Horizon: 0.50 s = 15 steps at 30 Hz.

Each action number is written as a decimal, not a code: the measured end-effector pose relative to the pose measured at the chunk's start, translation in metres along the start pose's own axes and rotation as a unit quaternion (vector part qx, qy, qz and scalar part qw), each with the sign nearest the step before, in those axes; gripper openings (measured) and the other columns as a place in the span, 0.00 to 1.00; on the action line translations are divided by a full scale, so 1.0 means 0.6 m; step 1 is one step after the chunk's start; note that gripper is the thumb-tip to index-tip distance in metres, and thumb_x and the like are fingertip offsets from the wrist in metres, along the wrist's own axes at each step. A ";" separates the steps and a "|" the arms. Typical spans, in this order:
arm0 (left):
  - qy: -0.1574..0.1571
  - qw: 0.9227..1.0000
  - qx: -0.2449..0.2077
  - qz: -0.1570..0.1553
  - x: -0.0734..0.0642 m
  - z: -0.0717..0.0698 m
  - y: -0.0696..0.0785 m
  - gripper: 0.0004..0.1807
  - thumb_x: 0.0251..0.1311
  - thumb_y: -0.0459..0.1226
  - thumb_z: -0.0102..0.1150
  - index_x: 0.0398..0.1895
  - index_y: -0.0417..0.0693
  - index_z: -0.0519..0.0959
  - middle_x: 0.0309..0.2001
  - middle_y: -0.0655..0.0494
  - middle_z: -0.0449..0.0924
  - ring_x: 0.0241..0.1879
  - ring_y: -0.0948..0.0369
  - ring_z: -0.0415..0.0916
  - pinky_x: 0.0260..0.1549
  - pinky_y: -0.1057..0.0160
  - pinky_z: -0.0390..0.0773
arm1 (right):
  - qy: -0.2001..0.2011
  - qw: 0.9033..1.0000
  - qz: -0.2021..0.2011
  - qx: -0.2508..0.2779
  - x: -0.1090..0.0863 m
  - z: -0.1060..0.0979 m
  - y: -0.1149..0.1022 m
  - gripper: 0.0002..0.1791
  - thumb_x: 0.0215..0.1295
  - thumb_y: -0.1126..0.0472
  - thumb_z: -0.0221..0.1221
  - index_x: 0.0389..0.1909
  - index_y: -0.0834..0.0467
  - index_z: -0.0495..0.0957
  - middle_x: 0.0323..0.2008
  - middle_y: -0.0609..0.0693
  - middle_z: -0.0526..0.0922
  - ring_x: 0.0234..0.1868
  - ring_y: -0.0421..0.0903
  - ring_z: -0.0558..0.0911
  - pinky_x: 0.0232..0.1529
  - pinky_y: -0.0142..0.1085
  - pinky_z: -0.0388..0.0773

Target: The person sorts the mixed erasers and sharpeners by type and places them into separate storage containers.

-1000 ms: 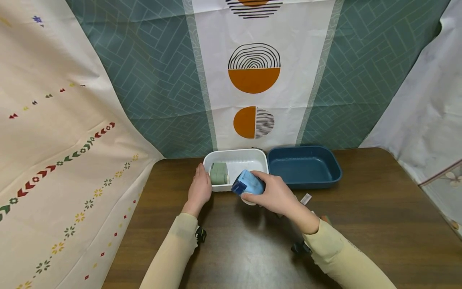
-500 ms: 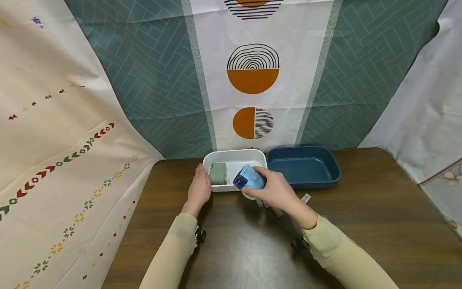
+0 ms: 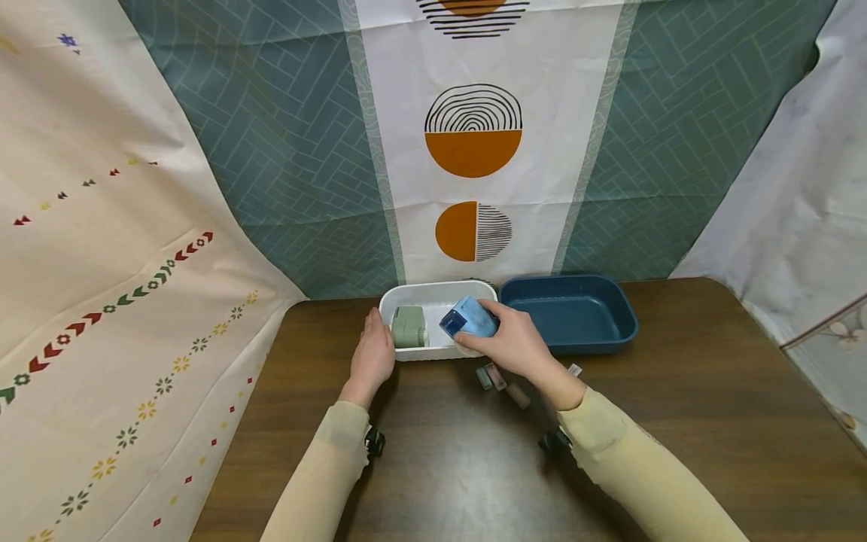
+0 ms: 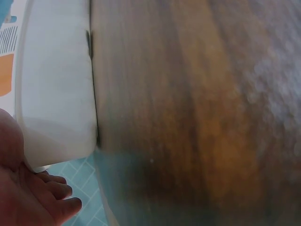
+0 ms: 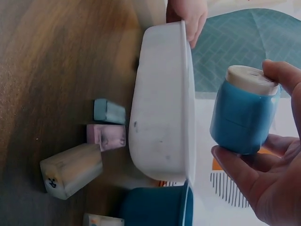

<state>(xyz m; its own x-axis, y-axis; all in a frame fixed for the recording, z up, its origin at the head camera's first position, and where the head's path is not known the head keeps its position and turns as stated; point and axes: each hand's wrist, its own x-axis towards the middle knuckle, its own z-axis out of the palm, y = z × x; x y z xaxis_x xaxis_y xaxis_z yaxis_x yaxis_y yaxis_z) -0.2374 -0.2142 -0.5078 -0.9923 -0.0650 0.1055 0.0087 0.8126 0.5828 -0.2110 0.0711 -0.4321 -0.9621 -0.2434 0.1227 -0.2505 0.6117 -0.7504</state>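
Observation:
My right hand (image 3: 518,342) holds a blue jar (image 3: 469,316) tilted over the right half of a white tray (image 3: 430,354). In the right wrist view, the fingers and thumb grip the jar (image 5: 244,117) at its cream lid and its base. A green container (image 3: 409,327) with a white cap lies at the left end inside the tray. My left hand (image 3: 374,350) rests along the tray's left end with straight fingers. The left wrist view has this hand (image 4: 35,195) at the corner of the tray (image 4: 59,94).
A dark blue tray (image 3: 569,348) stands right beside the white one. Several small blocks lie on the brown table (image 3: 447,467) in front, among them a teal block (image 5: 109,111), a pink block (image 5: 107,136) and a longer beige block (image 5: 73,170). Patterned cloth (image 3: 291,150) hangs behind.
My right hand has moved up and away from me with the blue jar, from the white tray's front edge to over its inside. Blocks beneath the hand now show. The left hand stays put.

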 end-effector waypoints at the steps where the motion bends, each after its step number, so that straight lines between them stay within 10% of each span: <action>1: 0.001 1.000 -0.001 0.000 0.000 0.000 0.000 0.33 0.85 0.37 0.35 0.82 0.22 0.48 0.81 0.26 0.51 0.82 0.38 0.52 0.77 0.39 0.56 | 0.000 1.000 0.002 -0.001 0.002 0.000 0.001 0.48 0.61 0.35 0.73 0.76 0.56 0.74 0.58 0.58 0.85 0.45 0.52 0.82 0.42 0.44 0.80; 15: 0.011 1.000 0.000 0.001 -0.001 0.000 0.003 0.32 0.85 0.37 0.34 0.81 0.22 0.49 0.81 0.26 0.53 0.81 0.38 0.53 0.77 0.38 0.57 | 0.000 0.999 0.036 0.009 0.033 0.010 0.011 0.52 0.61 0.33 0.72 0.80 0.57 0.69 0.67 0.60 0.80 0.53 0.55 0.82 0.51 0.49 0.80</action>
<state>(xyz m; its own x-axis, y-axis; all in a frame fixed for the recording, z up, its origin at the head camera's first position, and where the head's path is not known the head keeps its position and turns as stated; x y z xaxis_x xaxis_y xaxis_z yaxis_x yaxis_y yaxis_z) -0.2367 -0.2125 -0.5068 -0.9892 -0.0760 0.1251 0.0112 0.8132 0.5819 -0.2309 0.0659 -0.4386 -0.9776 -0.1994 0.0669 -0.1779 0.6138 -0.7692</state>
